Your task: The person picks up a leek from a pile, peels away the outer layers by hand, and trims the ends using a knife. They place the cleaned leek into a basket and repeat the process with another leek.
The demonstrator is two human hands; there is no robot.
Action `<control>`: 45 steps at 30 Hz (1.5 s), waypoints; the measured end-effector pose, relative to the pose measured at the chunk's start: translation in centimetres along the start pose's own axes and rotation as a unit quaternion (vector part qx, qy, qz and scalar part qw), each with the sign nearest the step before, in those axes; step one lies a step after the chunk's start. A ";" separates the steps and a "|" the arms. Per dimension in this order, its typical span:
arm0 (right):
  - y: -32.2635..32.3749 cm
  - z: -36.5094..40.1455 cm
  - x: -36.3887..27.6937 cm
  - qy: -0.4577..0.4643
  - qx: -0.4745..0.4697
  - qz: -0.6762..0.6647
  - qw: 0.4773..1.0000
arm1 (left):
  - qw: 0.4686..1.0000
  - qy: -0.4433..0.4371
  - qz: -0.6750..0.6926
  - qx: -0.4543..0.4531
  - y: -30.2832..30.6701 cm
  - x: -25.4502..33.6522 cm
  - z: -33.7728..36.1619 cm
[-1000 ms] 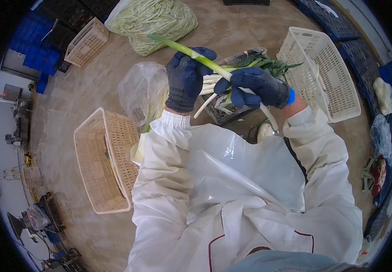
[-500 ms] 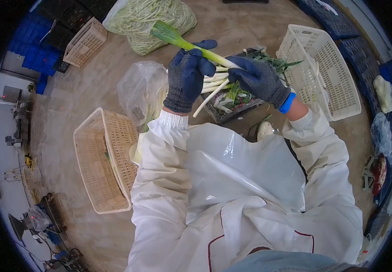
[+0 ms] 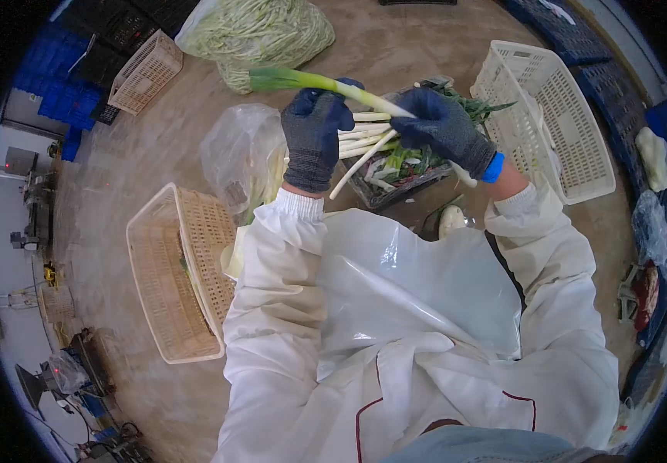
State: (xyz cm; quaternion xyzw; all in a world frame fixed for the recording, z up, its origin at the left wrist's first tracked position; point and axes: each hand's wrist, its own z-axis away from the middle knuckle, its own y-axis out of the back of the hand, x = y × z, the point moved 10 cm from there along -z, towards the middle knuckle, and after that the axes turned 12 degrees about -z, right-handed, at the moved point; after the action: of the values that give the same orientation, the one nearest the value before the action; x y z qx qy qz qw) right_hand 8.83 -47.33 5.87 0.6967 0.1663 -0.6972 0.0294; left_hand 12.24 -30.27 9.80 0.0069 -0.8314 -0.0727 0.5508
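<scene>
Both my hands wear dark blue-grey work gloves and hold one long leek (image 3: 368, 99) slanting across in front of me. My left hand (image 3: 314, 135) is closed around its green part, with the leaf end sticking out to the left. My right hand (image 3: 445, 131) grips the white shaft, thumb laid along it. A pale root end (image 3: 463, 176) shows under my right hand. Several white stalks (image 3: 360, 135) lie below the hands on a dark crate (image 3: 376, 202) full of green leaf trimmings (image 3: 406, 166). The gloves partly hide the stalks.
A white basket (image 3: 572, 131) stands on the right and a cream basket (image 3: 208, 262) on the left. Beside the latter is a clear plastic bag (image 3: 233, 147). A large sack of green stalks (image 3: 271, 38) sits at the back. Blue pallets (image 3: 619, 116) line the right wall.
The leek's leaf end has dropped and shifted slightly left. My left fingers have curled in more around it, and my right hand has turned a little, exposing the root end below.
</scene>
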 end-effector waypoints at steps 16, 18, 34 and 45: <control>0.5 1.9 0.8 -0.039 -0.009 -0.006 0.999 | 0.970 0.152 0.002 -0.190 -2.9 -2.4 0.5; 1.5 1.7 1.2 -0.020 0.029 0.023 0.999 | 0.976 0.076 -0.017 -0.204 -3.0 -0.5 0.0; -0.2 1.1 1.4 0.045 -0.071 0.154 0.985 | 0.993 -0.024 -0.030 -0.109 -2.5 1.3 0.1; -1.9 2.0 3.1 -0.151 -0.086 -0.125 0.977 | 0.998 -0.013 -0.021 -0.062 0.0 0.3 -0.5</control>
State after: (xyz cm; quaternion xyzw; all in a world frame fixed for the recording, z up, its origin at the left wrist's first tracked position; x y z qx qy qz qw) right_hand 6.25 -45.46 3.15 0.5518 0.3051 -0.7757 0.0271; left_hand 12.63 -30.34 10.23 -0.0105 -0.8318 -0.1359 0.5380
